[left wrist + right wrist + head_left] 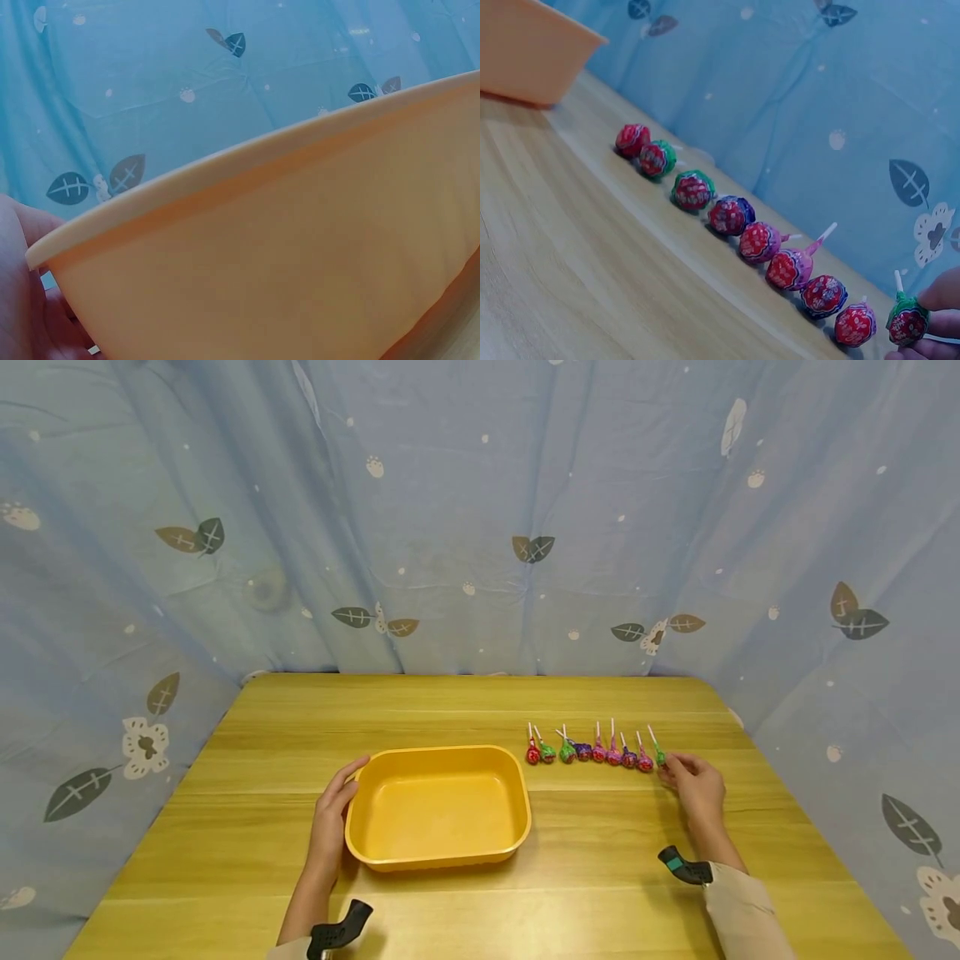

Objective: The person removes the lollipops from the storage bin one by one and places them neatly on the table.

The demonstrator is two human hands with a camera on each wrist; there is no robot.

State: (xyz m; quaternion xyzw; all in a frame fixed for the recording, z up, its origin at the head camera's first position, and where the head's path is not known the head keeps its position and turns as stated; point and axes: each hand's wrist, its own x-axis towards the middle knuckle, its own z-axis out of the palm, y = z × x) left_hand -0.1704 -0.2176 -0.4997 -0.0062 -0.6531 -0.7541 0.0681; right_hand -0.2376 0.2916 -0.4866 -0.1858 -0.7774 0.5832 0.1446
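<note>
My left hand (330, 818) holds the left side of a yellow plastic basin (437, 865), its fingers at the rim near the back-left corner. In the left wrist view, some fingers (61, 319) lie below the rim against the outer wall. To the right, my right hand (697, 787) pinches a green-wrapped lollipop (907, 322) between thumb and fingers, its white stick pointing up. This lollipop is at the right end of a row of several others, close beside a pink-wrapped lollipop (855, 325). Inside, the basin holds nothing.
The row runs left past a purple lollipop (824, 296) and green ones to a red lollipop (532, 755) near the basin's back-right corner. Everything stands on a wood-grain table (585, 877). A blue patterned curtain (480, 527) surrounds its back and sides.
</note>
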